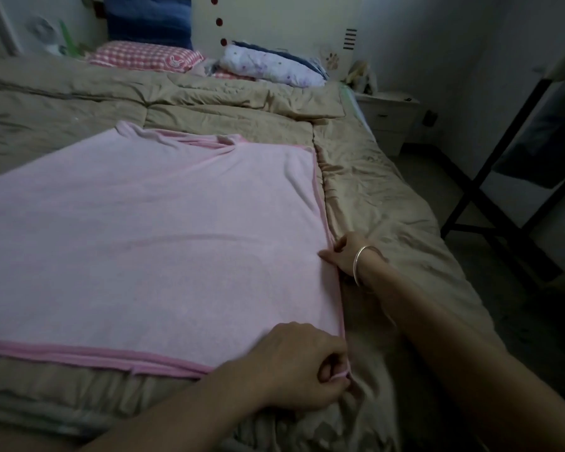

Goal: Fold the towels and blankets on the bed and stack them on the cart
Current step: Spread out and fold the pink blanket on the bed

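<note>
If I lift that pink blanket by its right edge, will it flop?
Likely floppy: the pink blanket lies limp, its far edge bunched. Probably light: the left hand and right hand merely pinch its trim.

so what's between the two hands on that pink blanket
Only the pink blanket itself: its darker trimmed right edge runs bare from the left hand at the near corner to the right hand, over the tan comforter. Head view.

**Open to the right and beyond**

You have bare quilt (pixel 388 197) right of the pink blanket (pixel 144 239) and beyond its far edge. Pillows (pixel 268 65) crowd the far end. A black frame (pixel 477 190) stands across the strip of floor (pixel 418 171).
</note>
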Demonstrator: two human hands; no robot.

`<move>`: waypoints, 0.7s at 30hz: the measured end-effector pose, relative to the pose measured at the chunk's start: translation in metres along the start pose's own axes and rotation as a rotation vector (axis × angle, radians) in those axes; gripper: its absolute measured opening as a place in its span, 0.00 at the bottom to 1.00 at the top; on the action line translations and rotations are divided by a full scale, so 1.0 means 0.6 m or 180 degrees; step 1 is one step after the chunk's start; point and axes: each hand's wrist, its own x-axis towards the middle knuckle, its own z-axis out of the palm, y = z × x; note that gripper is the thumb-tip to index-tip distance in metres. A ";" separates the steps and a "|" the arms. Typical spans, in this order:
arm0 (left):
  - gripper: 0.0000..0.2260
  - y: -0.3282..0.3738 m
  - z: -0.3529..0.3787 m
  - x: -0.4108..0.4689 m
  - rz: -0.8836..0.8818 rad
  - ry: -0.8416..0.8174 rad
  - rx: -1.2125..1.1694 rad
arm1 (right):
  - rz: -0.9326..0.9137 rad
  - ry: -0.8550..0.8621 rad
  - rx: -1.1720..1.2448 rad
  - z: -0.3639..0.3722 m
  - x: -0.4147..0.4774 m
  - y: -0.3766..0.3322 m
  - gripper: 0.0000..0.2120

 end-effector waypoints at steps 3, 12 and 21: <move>0.12 -0.013 -0.030 0.017 -0.0474 0.0099 -0.1218 | -0.0138 0.0441 -0.0352 0.008 0.019 -0.020 0.28; 0.44 -0.208 -0.109 0.023 -0.1823 0.0638 0.1219 | -0.1431 -0.0341 -0.1566 0.098 0.119 -0.111 0.28; 0.17 -0.248 -0.180 0.079 -0.2728 0.0544 0.0824 | 0.0161 0.0790 -0.0029 0.016 0.342 -0.064 0.22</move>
